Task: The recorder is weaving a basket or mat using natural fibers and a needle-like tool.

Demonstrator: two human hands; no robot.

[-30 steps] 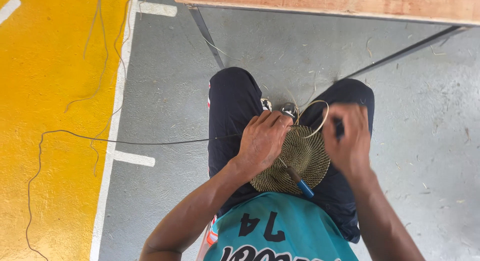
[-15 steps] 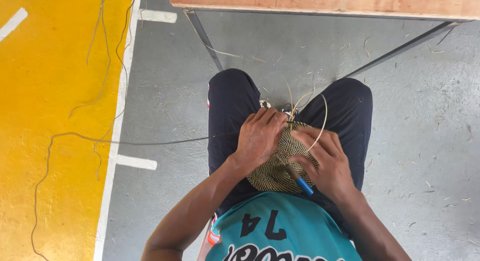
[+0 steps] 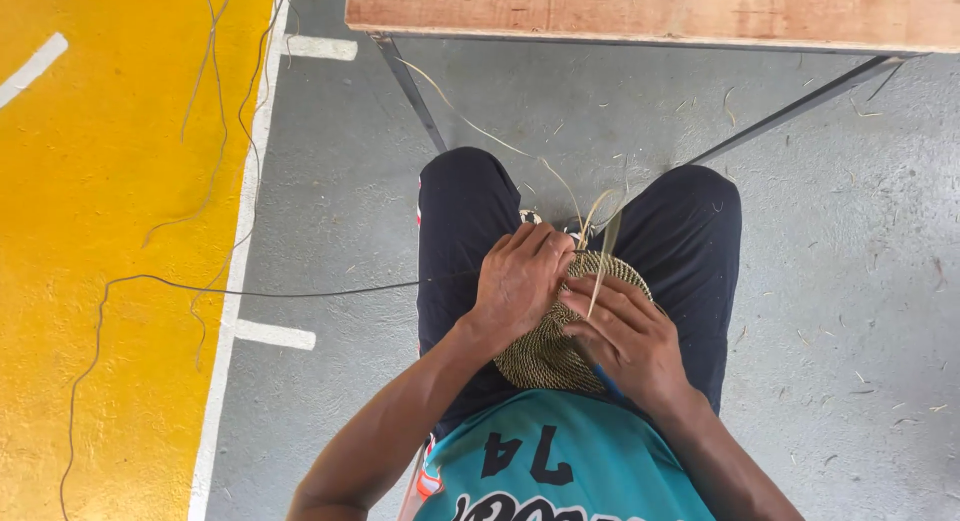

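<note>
Down in the middle of the frame, a round woven mat (image 3: pixel 545 356) rests on the person's lap. The left hand (image 3: pixel 520 281) lies curled over its left edge and presses it down. The right hand (image 3: pixel 625 336) pinches a thin flat straw strip (image 3: pixel 603 256) that sticks up, and a blue tool (image 3: pixel 605 381) pokes out under it. The mat looks light, bendy and a bit stiff, so the rim seems best to grip. A wooden table (image 3: pixel 650 11) sits along the top.

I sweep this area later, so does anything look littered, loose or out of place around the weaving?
Yes. Short straw scraps lie scattered over the grey floor, mostly on the right. A thin dark cord trails loose across the yellow strip to the lap. The woven disc under the left hand and right hand looks intact.
</note>
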